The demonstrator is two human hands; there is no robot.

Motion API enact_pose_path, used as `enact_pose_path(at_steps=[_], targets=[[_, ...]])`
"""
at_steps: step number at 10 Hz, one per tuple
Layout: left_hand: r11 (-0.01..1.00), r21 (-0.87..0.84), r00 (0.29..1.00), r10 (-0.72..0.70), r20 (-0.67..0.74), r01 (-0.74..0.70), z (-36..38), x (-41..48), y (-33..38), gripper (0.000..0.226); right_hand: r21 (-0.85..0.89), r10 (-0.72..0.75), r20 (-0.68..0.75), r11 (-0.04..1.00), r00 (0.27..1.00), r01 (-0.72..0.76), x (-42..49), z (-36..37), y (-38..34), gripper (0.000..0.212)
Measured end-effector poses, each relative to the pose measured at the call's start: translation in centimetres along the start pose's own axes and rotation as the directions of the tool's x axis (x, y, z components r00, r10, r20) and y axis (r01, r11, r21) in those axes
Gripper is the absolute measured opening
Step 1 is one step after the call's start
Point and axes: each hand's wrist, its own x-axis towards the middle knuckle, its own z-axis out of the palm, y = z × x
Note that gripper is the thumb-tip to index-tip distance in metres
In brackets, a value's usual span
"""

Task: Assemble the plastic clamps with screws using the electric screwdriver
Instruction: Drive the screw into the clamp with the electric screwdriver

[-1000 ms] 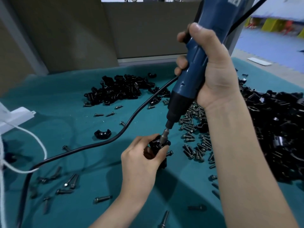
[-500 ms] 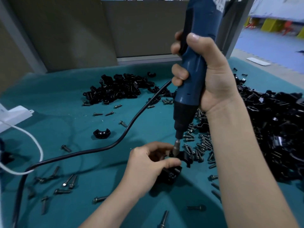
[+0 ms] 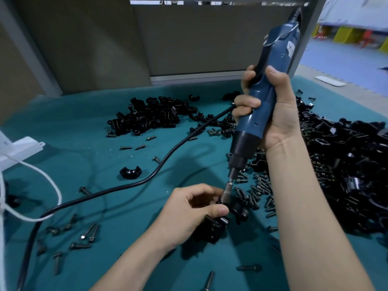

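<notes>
My right hand (image 3: 273, 114) grips the blue electric screwdriver (image 3: 260, 114), held nearly upright with its bit (image 3: 227, 191) pressed down onto a black plastic clamp (image 3: 218, 225). My left hand (image 3: 189, 213) holds that clamp against the teal mat, thumb and fingers pinching its top beside the bit. The screw under the bit is hidden. A heap of loose screws (image 3: 258, 187) lies just right of the clamp.
A big pile of black clamp parts (image 3: 344, 164) fills the right side; a smaller pile (image 3: 151, 116) sits at the back. The screwdriver's black cable (image 3: 147, 179) crosses the mat (image 3: 88, 156). One clamp half (image 3: 130, 172) and scattered screws (image 3: 88, 234) lie left. A white box (image 3: 19, 148) with white cord is far left.
The screwdriver has swung from tilted to nearly upright and come down. My left hand has lowered the clamp onto the mat, and the bit now bears on it.
</notes>
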Motion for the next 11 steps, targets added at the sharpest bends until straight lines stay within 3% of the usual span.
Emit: enact_pose_path(at_steps=[1, 2, 3, 4, 5, 6, 8, 9, 10, 11], targets=[[0.987, -0.138, 0.994, -0.073, 0.077, 0.083, 0.1, -0.2, 0.3, 0.022, 0.079, -0.030, 0.028, 0.996, 0.999, 0.028, -0.1, -0.3, -0.3, 0.050], [0.897, -0.393, 0.977, -0.155, 0.145, 0.200, 0.4, -0.3, 0.3, 0.022, 0.092, -0.065, 0.022, 0.994, 0.998, 0.063, -0.1, -0.4, -0.6, 0.052], [0.807, -0.529, 0.964, -0.192, 0.183, 0.261, 0.4, -0.3, 0.4, 0.013, 0.079, -0.092, 0.015, 0.993, 0.996, 0.090, -0.1, -0.4, -0.6, 0.053], [0.733, -0.593, 0.942, -0.228, 0.246, 0.332, 0.2, -0.3, 0.6, 0.036, 0.078, -0.093, 0.020, 0.993, 0.995, 0.091, -0.1, -0.4, -0.5, 0.052], [0.675, -0.601, 0.900, -0.258, 0.351, 0.428, 0.1, -0.2, 0.8, 0.048, 0.066, -0.099, 0.024, 0.993, 0.995, 0.097, 0.0, -0.3, -0.5, 0.051], [0.661, -0.577, 0.869, -0.267, 0.417, 0.480, 0.0, -0.1, 0.7, 0.042, 0.061, -0.100, 0.026, 0.993, 0.995, 0.099, 0.1, -0.2, -0.4, 0.050], [0.692, -0.487, 0.829, -0.313, 0.463, 0.533, -0.7, -0.1, 0.3, 0.044, 0.058, -0.097, 0.031, 0.994, 0.995, 0.095, 0.1, 0.0, -0.2, 0.050], [0.665, -0.521, 0.832, -0.307, 0.462, 0.535, -1.0, -0.1, 0.4, 0.057, 0.090, -0.095, 0.047, 0.992, 0.994, 0.090, 0.0, 0.1, -0.3, 0.049], [0.666, -0.528, 0.838, -0.305, 0.452, 0.527, -0.5, 0.0, 0.3, 0.053, 0.096, -0.091, 0.049, 0.992, 0.995, 0.087, -0.1, 0.1, -0.5, 0.049], [0.599, -0.565, 0.817, -0.328, 0.474, 0.568, -0.4, 0.2, 0.3, 0.033, 0.075, -0.097, 0.028, 0.993, 0.995, 0.095, -0.1, 0.1, -0.6, 0.049]])
